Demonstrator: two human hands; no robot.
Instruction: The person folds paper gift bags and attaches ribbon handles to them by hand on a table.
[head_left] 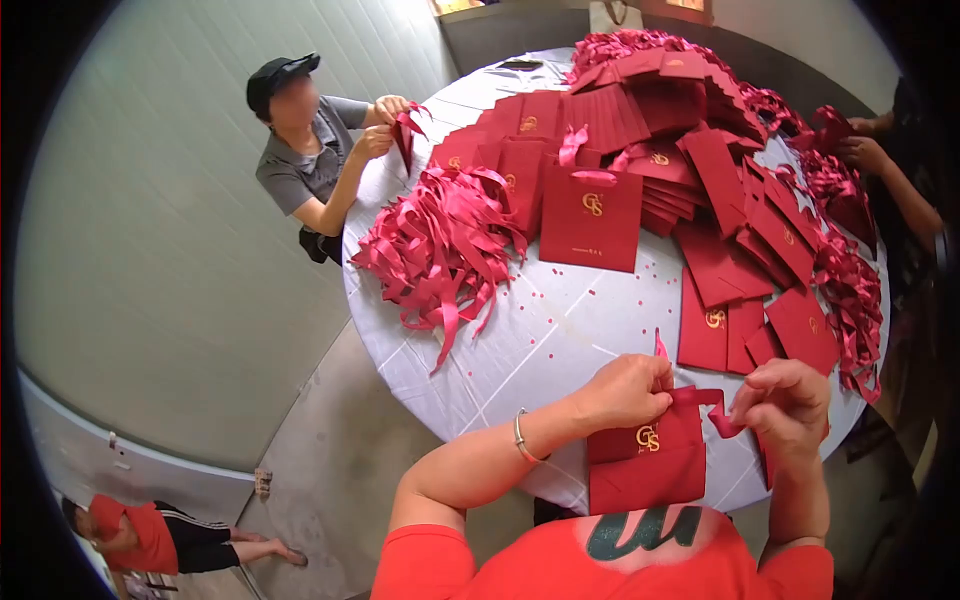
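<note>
Passage: your left hand [625, 393] has open tablecloth [560, 385] ahead; a ribbon pile [440, 245] blocks the left, stacked bags [718, 268] the right, a ribbon-handled bag [590, 225] the far end.

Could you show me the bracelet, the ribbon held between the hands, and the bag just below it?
Bracelet [519, 437]: head view, side of its band.
Ribbon [698, 397]: head view, its upper stretch.
Bag [650, 464]: head view, middle of its red surface.

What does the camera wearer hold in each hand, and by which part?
The left hand pinches a red bag at its top edge; the right hand pinches a pink ribbon, though whether at its end is hidden.
</note>
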